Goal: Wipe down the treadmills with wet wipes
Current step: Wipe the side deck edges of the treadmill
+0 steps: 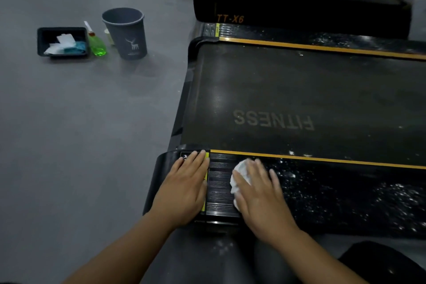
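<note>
The left hand [184,189] lies flat, fingers straight, on the rear corner of the treadmill's [276,90] near side rail [221,182]. The right hand [260,193], fingers spread and straight, presses a crumpled white wipe [239,172] onto the ribbed rail just beside it. On the floor [80,122], well apart, stand a tray [41,41], a green bottle [98,45] and a grey bin [129,34].
</note>
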Demonstrator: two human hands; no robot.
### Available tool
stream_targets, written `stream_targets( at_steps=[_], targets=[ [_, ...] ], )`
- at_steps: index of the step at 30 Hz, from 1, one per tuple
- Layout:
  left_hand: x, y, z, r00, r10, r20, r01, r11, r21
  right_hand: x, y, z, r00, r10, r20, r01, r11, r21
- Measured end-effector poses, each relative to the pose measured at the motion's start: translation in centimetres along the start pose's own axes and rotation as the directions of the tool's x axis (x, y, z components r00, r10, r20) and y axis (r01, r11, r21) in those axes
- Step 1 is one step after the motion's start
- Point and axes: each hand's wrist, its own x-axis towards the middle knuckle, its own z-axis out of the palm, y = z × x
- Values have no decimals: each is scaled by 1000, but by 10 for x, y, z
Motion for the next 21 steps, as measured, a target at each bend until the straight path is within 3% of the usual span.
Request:
stream_targets(
  at_steps=[6, 8, 12, 14, 17, 19, 21],
  targets=[
    [3, -3, 3, 1000, 15, -17, -15, 1000, -25, 51, -31, 10, 981, 194, 16, -194, 965, 177],
    [2, -5, 5, 999, 29, -42, -30, 999, -30, 44, -55, 11, 986, 159, 45, -164, 970, 179],
    [2, -6, 5, 998, 51, -42, -52, 999, -10, -13, -48, -3, 995, -61, 80, 47, 984, 173],
    [2, -5, 3, 999, 41, -23, -42, 999, -7, -17, -20, -6, 996, -33, 83, 22, 991, 132],
    [3, -3, 4, 999, 38, -26, -38, 999, 5, 25, -8, -4, 988, 122, 93, -133, 983, 125],
    [2, -4, 5, 998, 47, -45, -45, 998, 33, 33, -28, -2, 989, 98, 112, -114, 981, 156],
    [2, -3, 5, 997, 59, -55, -56, 997, 52, 12, -42, -1, 993, -28, 117, 5, 981, 194]
  ],
)
